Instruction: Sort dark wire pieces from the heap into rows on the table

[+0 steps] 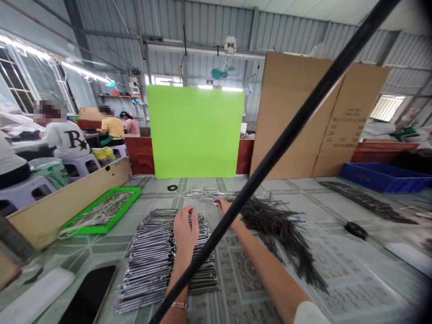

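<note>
- one left hand (185, 234) and one right hand (224, 208)
- one bracelet (179, 305)
- two heaps of silver metal rods (165, 256)
- two heaps of dark metal rods (280, 234)
- one green tray (87, 230)
- one blue crate (381, 177)
- one black phone (88, 294)
- two black rings (172, 187)
- four co-workers (64, 137)
- two cardboard sheets (290, 117)
- one green board (195, 130)
- one teal fan (221, 73)

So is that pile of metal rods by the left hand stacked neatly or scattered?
Stacked neatly: the metal rods lie closely side by side in one broad layered pile, all running the same way, with the left hand on top of it.
</note>
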The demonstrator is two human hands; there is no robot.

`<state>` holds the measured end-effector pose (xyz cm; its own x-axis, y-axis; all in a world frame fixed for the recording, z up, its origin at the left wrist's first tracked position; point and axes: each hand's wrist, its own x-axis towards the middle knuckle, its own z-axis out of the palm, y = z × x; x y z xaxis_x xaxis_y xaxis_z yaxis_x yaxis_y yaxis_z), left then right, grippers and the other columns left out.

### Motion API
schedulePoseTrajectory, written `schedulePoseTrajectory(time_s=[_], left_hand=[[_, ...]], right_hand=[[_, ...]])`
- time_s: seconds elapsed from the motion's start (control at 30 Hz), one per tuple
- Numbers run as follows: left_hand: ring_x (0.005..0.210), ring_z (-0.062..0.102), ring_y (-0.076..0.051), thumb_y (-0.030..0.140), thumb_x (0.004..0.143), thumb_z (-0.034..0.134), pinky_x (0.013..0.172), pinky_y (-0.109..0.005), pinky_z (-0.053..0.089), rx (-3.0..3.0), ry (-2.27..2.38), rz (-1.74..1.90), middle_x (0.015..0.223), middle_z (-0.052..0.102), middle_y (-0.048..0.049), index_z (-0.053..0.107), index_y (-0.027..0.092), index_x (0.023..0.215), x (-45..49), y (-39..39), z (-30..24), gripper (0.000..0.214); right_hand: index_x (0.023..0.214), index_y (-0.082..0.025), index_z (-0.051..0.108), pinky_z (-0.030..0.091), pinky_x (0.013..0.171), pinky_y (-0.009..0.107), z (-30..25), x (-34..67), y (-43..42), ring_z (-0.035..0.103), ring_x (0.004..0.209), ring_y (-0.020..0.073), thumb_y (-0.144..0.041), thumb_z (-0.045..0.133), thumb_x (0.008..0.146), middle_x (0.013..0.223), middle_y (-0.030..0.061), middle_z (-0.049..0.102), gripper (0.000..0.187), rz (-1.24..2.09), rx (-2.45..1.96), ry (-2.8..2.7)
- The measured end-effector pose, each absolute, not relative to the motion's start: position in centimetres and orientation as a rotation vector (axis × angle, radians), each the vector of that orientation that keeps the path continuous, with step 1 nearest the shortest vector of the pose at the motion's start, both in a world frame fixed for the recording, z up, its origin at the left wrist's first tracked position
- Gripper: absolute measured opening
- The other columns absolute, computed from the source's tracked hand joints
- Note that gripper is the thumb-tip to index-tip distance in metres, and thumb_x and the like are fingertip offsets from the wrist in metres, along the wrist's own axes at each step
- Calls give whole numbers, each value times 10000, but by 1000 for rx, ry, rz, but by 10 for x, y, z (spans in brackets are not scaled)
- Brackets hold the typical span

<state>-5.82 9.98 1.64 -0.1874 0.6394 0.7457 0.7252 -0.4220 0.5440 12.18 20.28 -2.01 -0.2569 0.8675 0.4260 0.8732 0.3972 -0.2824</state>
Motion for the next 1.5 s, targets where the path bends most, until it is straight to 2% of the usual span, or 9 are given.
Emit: schedulePoseTrajectory(time_s=[0.1,0.2,0.3,0.47,0.67,0.83,0.97,1.13,1.5], left_hand=[[831,573,-235,364,899,352,767,-387,451,-1959,-1645,-1707,885,635,-89,568,184,949,-58,102,16,286],[822,576,-233,351,895,368,773,-396,455,-1970,-1643,-1714,888,636,-88,568,182,945,-58,103,15,266],[817,575,-232,341,897,367,771,-402,461,-1992,-1637,-1701,883,638,-90,564,174,957,-58,103,14,265],[828,578,-230,338,896,373,789,-406,463,-2007,-1650,-1691,903,639,-93,563,172,983,-58,103,14,267],[834,588,-210,349,913,330,805,-386,459,-2258,-1658,-1649,898,646,-79,519,165,1169,-53,96,21,367],[1013,568,-214,383,917,302,900,-396,442,-2579,-1404,-1670,1145,617,-110,441,167,1305,-42,91,23,465],[1089,557,-218,412,920,293,957,-392,426,-2442,-1369,-1953,1175,612,-121,499,155,1262,-39,91,18,475],[1056,585,-237,462,913,285,853,-387,489,-2262,-1451,-2156,1144,633,-126,509,157,1251,-43,93,14,508],[1077,562,-210,398,936,258,905,-376,445,-2354,-1281,-2020,1192,601,-121,479,159,1269,-40,94,11,466]], right_hand=[[1121,-150,566,418,831,238,-21,106,208,583,970,152,-219,345,943,1110,89,612,292,10,-1539,-2113],[1011,-110,616,437,811,312,-24,94,208,606,931,218,-246,527,862,1074,164,613,221,26,-1629,-2089],[899,-113,643,428,823,384,-28,89,207,614,920,263,-168,548,825,1028,193,631,132,45,-1686,-2041],[872,-164,635,405,859,368,-31,97,199,628,897,235,-118,527,821,924,148,678,128,128,-1649,-1936],[969,-156,561,480,677,271,-19,105,170,637,734,154,-202,379,896,834,70,671,201,316,-1417,-1810],[993,-166,531,485,631,261,5,92,125,609,661,142,-333,443,875,753,25,638,223,620,-952,-1613],[1067,-166,511,469,632,260,20,88,99,589,679,142,-374,460,873,769,25,626,289,674,-923,-1591],[1067,-164,529,468,736,291,22,100,84,608,795,162,-369,369,921,844,56,645,298,674,-956,-1848],[1105,-154,544,465,764,309,28,107,80,615,809,176,-241,344,931,865,74,663,279,578,-968,-2029]])
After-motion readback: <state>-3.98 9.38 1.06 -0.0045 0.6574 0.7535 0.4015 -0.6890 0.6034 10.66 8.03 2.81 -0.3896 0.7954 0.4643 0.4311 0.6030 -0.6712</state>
